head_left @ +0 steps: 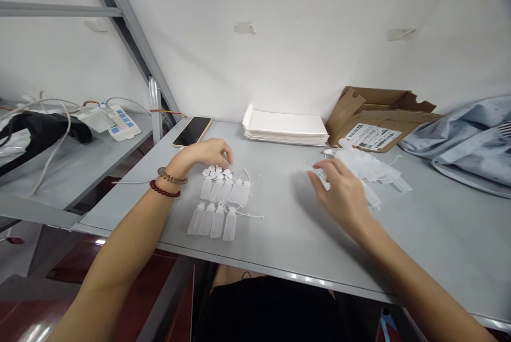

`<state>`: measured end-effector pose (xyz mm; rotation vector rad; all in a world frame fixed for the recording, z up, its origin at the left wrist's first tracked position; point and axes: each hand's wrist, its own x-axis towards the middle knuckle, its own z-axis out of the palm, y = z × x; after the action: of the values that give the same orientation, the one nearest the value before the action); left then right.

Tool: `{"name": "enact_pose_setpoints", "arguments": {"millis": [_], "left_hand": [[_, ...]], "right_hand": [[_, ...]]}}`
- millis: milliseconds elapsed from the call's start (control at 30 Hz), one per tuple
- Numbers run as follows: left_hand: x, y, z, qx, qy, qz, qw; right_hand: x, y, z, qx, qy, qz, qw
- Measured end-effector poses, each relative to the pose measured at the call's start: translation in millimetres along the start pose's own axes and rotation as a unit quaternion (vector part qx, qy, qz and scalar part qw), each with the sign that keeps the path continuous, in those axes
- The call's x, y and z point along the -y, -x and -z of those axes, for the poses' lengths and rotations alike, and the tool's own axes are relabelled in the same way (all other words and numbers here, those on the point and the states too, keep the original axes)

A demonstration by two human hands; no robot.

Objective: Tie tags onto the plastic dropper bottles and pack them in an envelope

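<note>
My left hand [213, 151] is over a cluster of small white round pieces [217, 173], its fingers curled down and closed at the tips. Whatever is between those fingertips is too small to make out. Just below lie two rows of translucent plastic tags or sleeves with thin cords: an upper row [226, 191] and a lower row [217, 221]. On the right, my right hand [339, 188] hovers with thumb and forefinger apart, nothing visible between them. It partly covers a loose pile of similar translucent pieces [353, 164] with cords.
A stack of white sheets or envelopes [285, 126] lies against the wall. Right of it stands an open cardboard box [377, 118], then light blue cloth [467, 140]. A phone [194, 131] lies at back left. A power strip [123, 123] and cables occupy the left shelf.
</note>
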<state>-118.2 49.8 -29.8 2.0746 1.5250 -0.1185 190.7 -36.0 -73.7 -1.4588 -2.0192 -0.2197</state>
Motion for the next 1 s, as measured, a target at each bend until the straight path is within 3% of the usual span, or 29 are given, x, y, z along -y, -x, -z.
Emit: {"name": "enact_pose_setpoints", "arguments": {"millis": [167,267,500,767,1000], "left_hand": [[-3,0,-1,-0.027,-0.01,0.009,1.0],[-6,-1,-3,-0.042,-0.014,0.007,0.999],[-6,0,-2,-0.071,-0.014,-0.004,0.997],[-2,1,2,-0.109,-0.006,-0.014,0.994],[-3,3,1,-0.128,0.016,-0.025,0.991]], "right_hand": [[39,1,-12,0.161,-0.175,0.082,0.968],[61,-8,-17,0.24,-0.245,0.07,0.937],[89,-24,-28,0.352,-0.249,0.022,0.902],[85,-24,-37,0.368,-0.238,0.026,0.899],[88,-24,-35,0.322,-0.247,0.037,0.913]]}}
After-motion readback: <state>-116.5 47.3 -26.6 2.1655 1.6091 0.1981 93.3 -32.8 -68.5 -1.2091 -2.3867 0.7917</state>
